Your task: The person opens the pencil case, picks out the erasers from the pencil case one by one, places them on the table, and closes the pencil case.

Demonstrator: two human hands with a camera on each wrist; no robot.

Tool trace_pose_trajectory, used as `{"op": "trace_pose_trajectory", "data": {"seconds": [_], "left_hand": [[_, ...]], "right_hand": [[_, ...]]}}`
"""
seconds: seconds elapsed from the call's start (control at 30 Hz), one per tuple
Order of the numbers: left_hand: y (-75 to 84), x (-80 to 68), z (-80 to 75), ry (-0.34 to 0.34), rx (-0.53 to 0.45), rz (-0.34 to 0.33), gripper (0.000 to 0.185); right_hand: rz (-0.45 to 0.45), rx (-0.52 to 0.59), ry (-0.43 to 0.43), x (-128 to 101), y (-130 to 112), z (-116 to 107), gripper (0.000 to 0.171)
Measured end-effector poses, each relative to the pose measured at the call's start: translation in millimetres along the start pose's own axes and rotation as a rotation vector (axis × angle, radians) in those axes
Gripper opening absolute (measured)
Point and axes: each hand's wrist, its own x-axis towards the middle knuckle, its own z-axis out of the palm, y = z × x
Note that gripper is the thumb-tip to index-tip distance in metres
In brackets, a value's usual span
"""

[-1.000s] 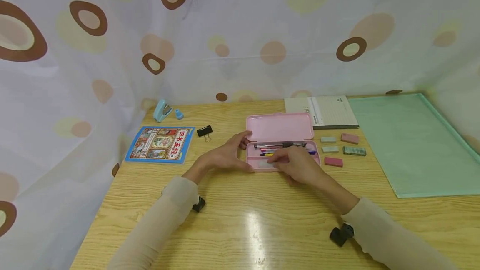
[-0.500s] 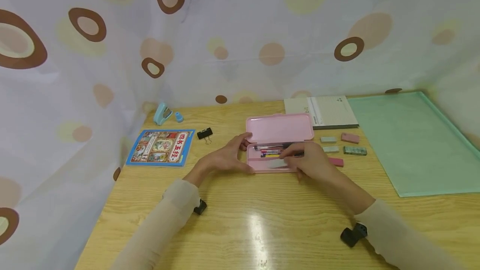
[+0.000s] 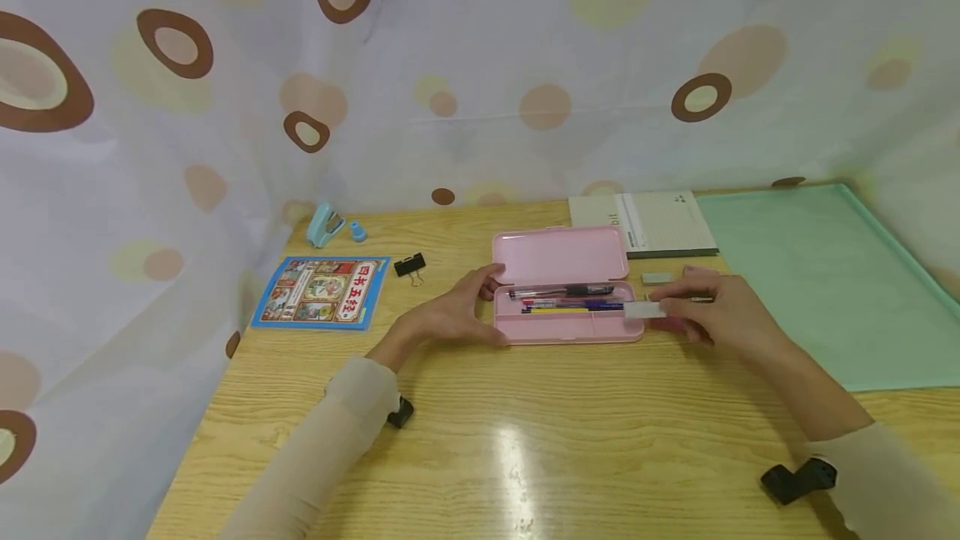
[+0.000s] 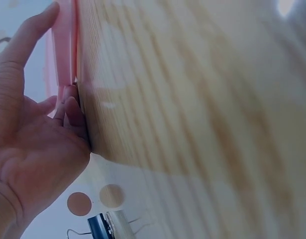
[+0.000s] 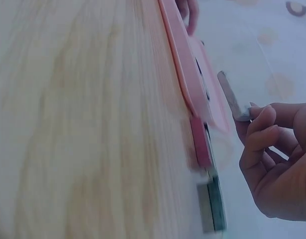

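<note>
A pink pencil case (image 3: pixel 558 255) lies on the table with its lid flipped back, pens (image 3: pixel 570 306) in its long rear compartment. My left hand (image 3: pixel 453 312) holds the case's left end, thumb at the front corner and fingers around the back; the left wrist view shows the thumb along the case (image 4: pixel 64 45). My right hand (image 3: pixel 738 323) pinches a whitish eraser (image 3: pixel 642 309) by one end. In the right wrist view this eraser (image 5: pixel 233 97) is raised off the table, beyond the case's right end. The case's front compartments hold nothing visible.
Erasers lie right of the case, partly behind my right hand, including a pink one (image 5: pixel 201 142) and a green one (image 5: pixel 217 204). Behind are notebooks (image 3: pixel 667 223); a green mat (image 3: pixel 840 290) is at right. Leftward are a booklet (image 3: pixel 322 292), binder clip (image 3: pixel 409 264) and stapler (image 3: pixel 325 225).
My right hand has lifted the whitish eraser out of the case's front compartment and carried it right, past the case's right end. My left hand has stayed on the case.
</note>
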Motion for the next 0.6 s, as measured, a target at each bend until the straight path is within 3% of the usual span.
{"op": "trace_pose_trajectory", "data": {"seconds": [0.17, 0.33, 0.6], "left_hand": [[-1.1, 0.2, 0.3, -0.004, 0.01, -0.007, 0.113], [-2.2, 0.3, 0.7, -0.013, 0.014, -0.015, 0.114], [-3.1, 1.4, 0.1, -0.009, 0.02, -0.01, 0.114]], "right_hand": [[0.084, 0.007, 0.041, -15.0, 16.9, -29.8, 0.041], [0.149, 0.025, 0.043, -29.3, 30.3, -53.3, 0.035], [0.172, -0.05, 0.025, -37.5, 41.7, -66.1, 0.037]]}}
